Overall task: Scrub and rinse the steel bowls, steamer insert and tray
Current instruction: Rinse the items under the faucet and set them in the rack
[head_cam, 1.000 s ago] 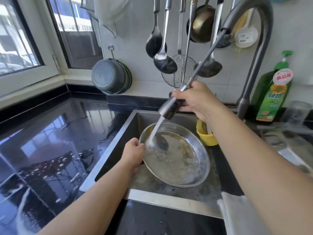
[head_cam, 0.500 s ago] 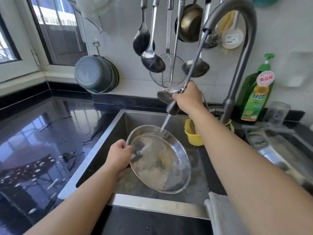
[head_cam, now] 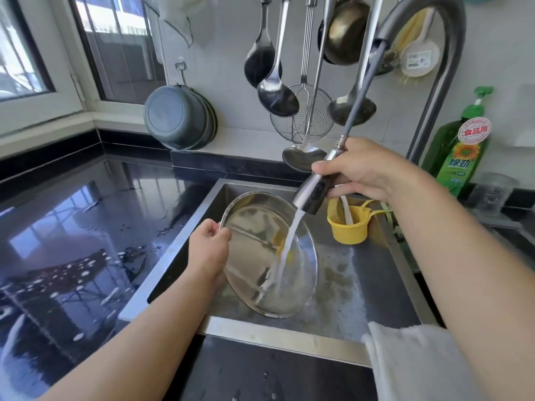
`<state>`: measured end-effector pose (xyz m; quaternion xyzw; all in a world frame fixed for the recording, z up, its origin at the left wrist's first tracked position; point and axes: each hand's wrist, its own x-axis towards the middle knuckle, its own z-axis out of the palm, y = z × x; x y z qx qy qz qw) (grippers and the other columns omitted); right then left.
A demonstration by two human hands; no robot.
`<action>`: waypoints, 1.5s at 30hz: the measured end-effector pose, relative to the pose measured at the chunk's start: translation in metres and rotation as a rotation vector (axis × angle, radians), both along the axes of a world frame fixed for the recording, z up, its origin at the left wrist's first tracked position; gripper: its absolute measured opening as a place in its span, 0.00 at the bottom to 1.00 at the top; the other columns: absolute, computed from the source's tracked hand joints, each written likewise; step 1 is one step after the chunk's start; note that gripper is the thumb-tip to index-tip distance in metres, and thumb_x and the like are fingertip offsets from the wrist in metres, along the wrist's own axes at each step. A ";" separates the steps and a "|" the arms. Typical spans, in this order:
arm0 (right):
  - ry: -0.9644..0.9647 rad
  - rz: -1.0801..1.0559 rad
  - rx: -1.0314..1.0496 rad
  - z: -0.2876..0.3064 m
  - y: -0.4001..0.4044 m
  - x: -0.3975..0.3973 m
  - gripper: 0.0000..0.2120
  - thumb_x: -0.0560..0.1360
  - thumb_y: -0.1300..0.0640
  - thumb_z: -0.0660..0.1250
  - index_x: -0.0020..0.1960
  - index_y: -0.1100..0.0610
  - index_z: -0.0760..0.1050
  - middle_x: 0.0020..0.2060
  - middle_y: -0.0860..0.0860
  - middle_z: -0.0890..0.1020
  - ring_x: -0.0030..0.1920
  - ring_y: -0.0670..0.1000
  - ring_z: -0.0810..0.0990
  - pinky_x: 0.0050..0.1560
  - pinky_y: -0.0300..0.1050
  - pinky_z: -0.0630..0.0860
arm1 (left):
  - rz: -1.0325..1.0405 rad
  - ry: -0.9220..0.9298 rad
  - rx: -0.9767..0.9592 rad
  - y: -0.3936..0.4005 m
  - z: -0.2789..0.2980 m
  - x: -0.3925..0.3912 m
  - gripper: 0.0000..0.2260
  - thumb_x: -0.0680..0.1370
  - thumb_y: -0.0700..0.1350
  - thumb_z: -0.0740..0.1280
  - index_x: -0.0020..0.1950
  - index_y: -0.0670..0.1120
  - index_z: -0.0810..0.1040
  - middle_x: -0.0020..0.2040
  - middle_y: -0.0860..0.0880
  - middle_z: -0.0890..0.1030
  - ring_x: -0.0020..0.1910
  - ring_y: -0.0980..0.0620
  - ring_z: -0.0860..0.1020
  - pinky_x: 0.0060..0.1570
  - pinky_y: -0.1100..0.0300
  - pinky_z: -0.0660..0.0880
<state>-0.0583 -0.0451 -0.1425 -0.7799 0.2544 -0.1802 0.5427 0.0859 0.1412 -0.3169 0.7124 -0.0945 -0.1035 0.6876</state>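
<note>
One steel tray, tilted over the sink, gripped at its left rim by left hand. One pull-out spray head, gripped by right hand, stream landing on tray face. Also noted: one yellow cup at sink back, one green detergent bottle by the wall.

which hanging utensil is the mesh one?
The wire skimmer, hanging mid-wall behind the solid steel ladles: it alone has an open wire basket; the others have solid bowls.
</note>
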 end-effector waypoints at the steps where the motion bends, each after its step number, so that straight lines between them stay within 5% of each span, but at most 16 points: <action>1: -0.023 0.020 0.035 0.001 0.003 0.003 0.11 0.76 0.67 0.72 0.54 0.56 0.75 0.49 0.57 0.85 0.49 0.57 0.87 0.52 0.58 0.83 | -0.007 0.011 -0.029 0.000 0.000 0.000 0.12 0.74 0.34 0.64 0.37 0.47 0.66 0.35 0.45 0.67 0.36 0.49 0.65 0.38 0.52 0.64; 9: -0.231 -0.145 0.108 -0.009 0.013 0.065 0.11 0.75 0.66 0.73 0.52 0.60 0.72 0.51 0.57 0.83 0.50 0.58 0.85 0.48 0.59 0.84 | -0.056 0.067 -0.096 -0.005 -0.003 -0.001 0.19 0.75 0.31 0.64 0.32 0.50 0.63 0.29 0.51 0.64 0.30 0.52 0.62 0.32 0.56 0.61; 13: -0.134 -0.372 -0.148 -0.023 -0.004 0.066 0.18 0.72 0.58 0.76 0.59 0.55 0.74 0.54 0.52 0.81 0.52 0.55 0.82 0.50 0.53 0.84 | -0.018 0.082 -0.038 -0.004 -0.008 0.005 0.18 0.75 0.34 0.66 0.31 0.51 0.66 0.32 0.48 0.68 0.36 0.48 0.67 0.38 0.49 0.69; 17: 0.087 -0.425 -0.440 -0.025 -0.022 0.031 0.20 0.73 0.56 0.74 0.62 0.56 0.71 0.53 0.52 0.78 0.50 0.56 0.78 0.45 0.47 0.76 | -0.046 0.081 -0.004 -0.005 -0.010 0.002 0.07 0.77 0.36 0.65 0.49 0.48 0.73 0.48 0.43 0.78 0.44 0.44 0.77 0.44 0.48 0.77; 19: 0.131 -0.373 -0.429 -0.024 -0.030 0.014 0.20 0.72 0.55 0.76 0.58 0.56 0.72 0.51 0.53 0.79 0.49 0.56 0.80 0.46 0.52 0.80 | -0.144 0.059 0.092 -0.008 -0.010 0.004 0.19 0.77 0.40 0.63 0.65 0.56 0.75 0.64 0.47 0.78 0.58 0.44 0.80 0.56 0.47 0.81; 21: 0.098 -0.286 -0.301 -0.022 -0.032 0.006 0.19 0.71 0.57 0.77 0.55 0.56 0.72 0.51 0.55 0.79 0.49 0.57 0.82 0.47 0.57 0.84 | -0.204 0.011 0.322 -0.014 0.001 0.006 0.24 0.73 0.44 0.59 0.66 0.61 0.78 0.72 0.47 0.73 0.68 0.41 0.76 0.58 0.43 0.82; 24: 0.049 -0.197 -0.213 -0.022 -0.033 0.001 0.17 0.72 0.60 0.77 0.54 0.56 0.72 0.51 0.56 0.80 0.49 0.58 0.84 0.45 0.58 0.85 | -0.306 -0.063 0.665 -0.029 0.039 -0.009 0.14 0.80 0.42 0.58 0.61 0.46 0.80 0.61 0.40 0.79 0.61 0.35 0.79 0.54 0.41 0.82; 26: 0.033 -0.193 -0.239 -0.025 -0.035 0.002 0.16 0.72 0.58 0.76 0.53 0.54 0.71 0.50 0.56 0.80 0.49 0.59 0.83 0.47 0.59 0.84 | -0.410 -0.009 0.759 -0.044 0.069 -0.022 0.11 0.84 0.42 0.59 0.61 0.38 0.77 0.51 0.39 0.81 0.48 0.37 0.85 0.40 0.47 0.84; 28: 0.024 -0.202 -0.277 -0.029 -0.038 0.001 0.16 0.72 0.56 0.76 0.53 0.52 0.71 0.49 0.55 0.80 0.49 0.58 0.82 0.48 0.60 0.84 | -0.499 -0.007 0.813 -0.054 0.097 -0.029 0.10 0.85 0.42 0.60 0.57 0.36 0.75 0.52 0.40 0.78 0.45 0.37 0.86 0.38 0.51 0.84; 31: 0.025 -0.182 -0.294 -0.029 -0.045 -0.005 0.16 0.72 0.55 0.76 0.52 0.52 0.71 0.48 0.54 0.79 0.49 0.58 0.82 0.50 0.61 0.83 | -0.664 -0.049 0.782 -0.061 0.127 -0.031 0.20 0.81 0.43 0.72 0.71 0.40 0.71 0.70 0.46 0.73 0.64 0.47 0.78 0.57 0.64 0.74; 33: 0.039 -0.175 -0.329 -0.027 -0.049 -0.012 0.17 0.73 0.54 0.76 0.55 0.53 0.71 0.48 0.53 0.79 0.47 0.55 0.80 0.51 0.58 0.82 | -0.785 0.007 0.907 -0.066 0.139 -0.039 0.23 0.81 0.41 0.70 0.76 0.41 0.70 0.72 0.44 0.75 0.70 0.44 0.75 0.54 0.60 0.76; 35: 0.049 -0.177 -0.376 -0.026 -0.052 -0.019 0.18 0.74 0.54 0.75 0.59 0.54 0.70 0.47 0.51 0.77 0.45 0.51 0.78 0.44 0.51 0.79 | -0.827 -0.027 1.066 -0.070 0.138 -0.043 0.15 0.81 0.38 0.69 0.68 0.40 0.77 0.64 0.38 0.81 0.65 0.39 0.80 0.42 0.58 0.82; 38: 0.044 -0.179 -0.414 -0.025 -0.055 -0.023 0.19 0.75 0.55 0.73 0.61 0.53 0.69 0.46 0.49 0.75 0.43 0.48 0.75 0.35 0.42 0.69 | -0.766 -0.206 1.064 -0.072 0.124 -0.044 0.09 0.81 0.38 0.70 0.61 0.39 0.78 0.52 0.41 0.86 0.50 0.45 0.87 0.47 0.53 0.85; 41: 0.065 -0.186 -0.459 -0.023 -0.058 -0.028 0.20 0.76 0.57 0.72 0.64 0.54 0.69 0.46 0.50 0.75 0.44 0.50 0.75 0.34 0.41 0.67 | -0.827 -0.377 1.084 -0.078 0.126 -0.043 0.01 0.84 0.39 0.67 0.54 0.42 0.77 0.45 0.45 0.86 0.33 0.52 0.86 0.35 0.57 0.83; 43: 0.078 -0.215 -0.501 -0.023 -0.061 -0.031 0.21 0.77 0.57 0.72 0.66 0.55 0.69 0.45 0.49 0.74 0.42 0.50 0.74 0.33 0.40 0.66 | -0.879 -0.612 1.207 -0.085 0.138 -0.040 0.07 0.85 0.44 0.66 0.47 0.45 0.79 0.43 0.49 0.86 0.26 0.59 0.81 0.34 0.60 0.77; 45: 0.082 -0.261 -0.523 -0.023 -0.066 -0.035 0.21 0.77 0.58 0.72 0.67 0.55 0.69 0.42 0.49 0.72 0.39 0.48 0.72 0.33 0.41 0.66 | -0.867 -0.761 1.242 -0.086 0.149 -0.035 0.10 0.84 0.49 0.67 0.47 0.47 0.84 0.40 0.51 0.87 0.31 0.60 0.80 0.39 0.61 0.73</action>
